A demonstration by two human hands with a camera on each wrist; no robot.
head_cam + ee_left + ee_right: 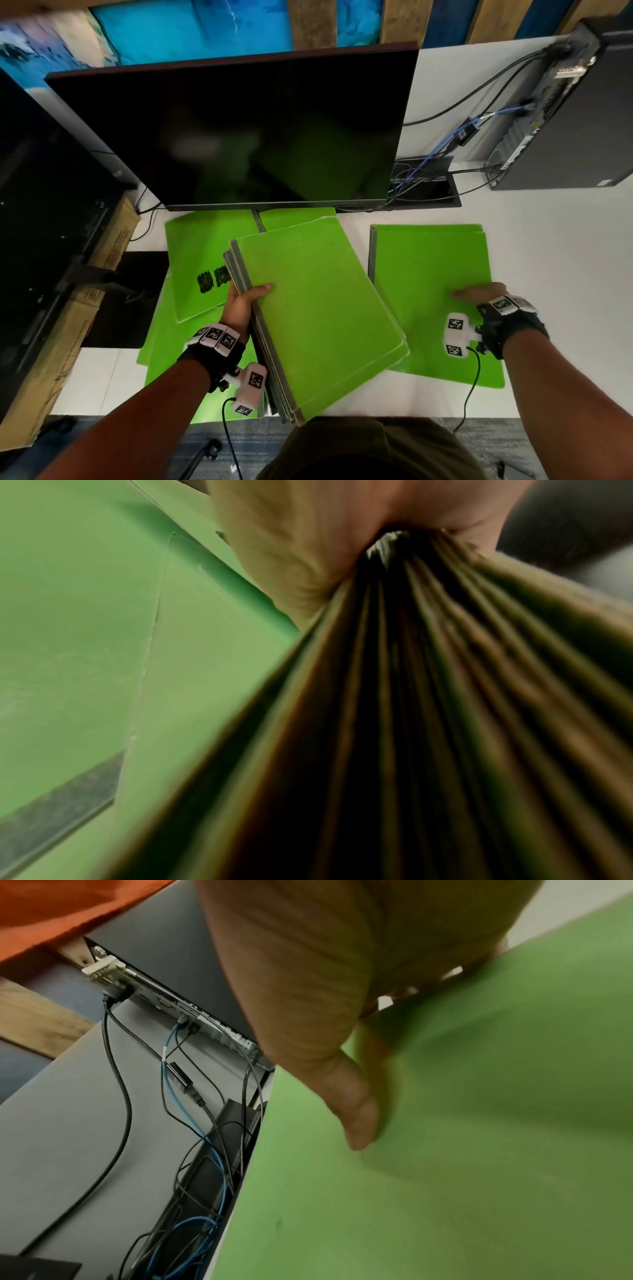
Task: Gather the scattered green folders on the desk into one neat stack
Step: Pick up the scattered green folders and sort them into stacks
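Folders are all over the desk (pixel 548 240) in the head view. The left hand (pixel 245 303) grips a bundle (pixel 318 308) of them by its spine edge, thumb on top and fingers under, so the whole lot can be carried at once. The bundle sits tilted above more folders (pixel 195 253) lying at the left, near the monitor (pixel 233 130). At the right, the right hand (pixel 479 293) lies on a pair of folders (pixel 428 267), thumb stretched flat across the top one. I think it is getting ready to pick them up next.

From the left wrist, the hand (pixel 308 534) squeezes the bundle's edges (pixel 411 669) tight so no folder slips out. Green covers (pixel 85 642) lie below it.

From the right wrist, the thumb (pixel 356 1110) presses flat on the green cover (pixel 445 1150). The other fingers are hidden behind the folder, so I cannot tell if they curl under it. Cables (pixel 192 1123) and a computer (pixel 178 969) sit at the far side.
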